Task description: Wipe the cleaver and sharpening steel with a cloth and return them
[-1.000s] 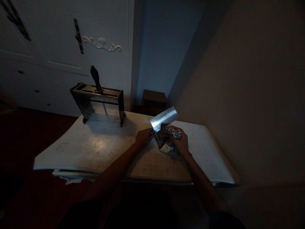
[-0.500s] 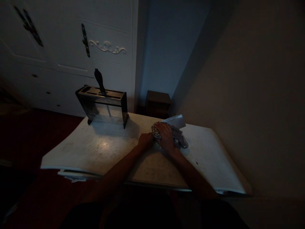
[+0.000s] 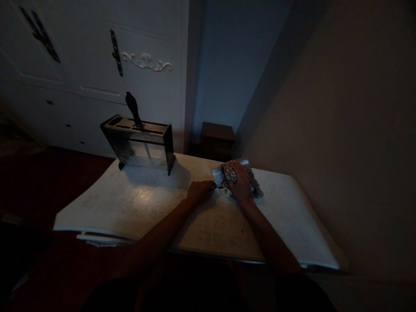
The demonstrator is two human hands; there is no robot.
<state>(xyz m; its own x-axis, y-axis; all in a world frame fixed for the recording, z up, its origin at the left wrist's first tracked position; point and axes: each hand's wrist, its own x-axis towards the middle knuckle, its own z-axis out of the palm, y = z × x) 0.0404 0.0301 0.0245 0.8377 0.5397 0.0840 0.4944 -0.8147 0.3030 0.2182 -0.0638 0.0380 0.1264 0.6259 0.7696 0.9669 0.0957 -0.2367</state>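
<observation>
1. The cleaver (image 3: 218, 174) is over the far part of the table, right of its middle; its broad blade points away and to the right; whether it touches the tabletop cannot be told.
2. The left hand (image 3: 199, 191) has its fingers wrapped around the cleaver's dark handle.
3. A patterned cloth (image 3: 230, 172) lies bunched against the blade, covering its middle; the right hand (image 3: 241, 182) is on top, fingers curled around the cloth; whether they also pinch the blade cannot be told.
4. The pale table (image 3: 130, 208) spreads beneath both forearms; a small dark speck (image 3: 242, 231) lies near its front edge.
5. Left of the hands stands a knife block (image 3: 139, 149) with clear sides; one black handle (image 3: 132, 107) rises from its top.
6. Beyond are a white cabinet (image 3: 152, 99) and a brown box (image 3: 217, 138); red flooring (image 3: 81, 173) shows at left.
</observation>
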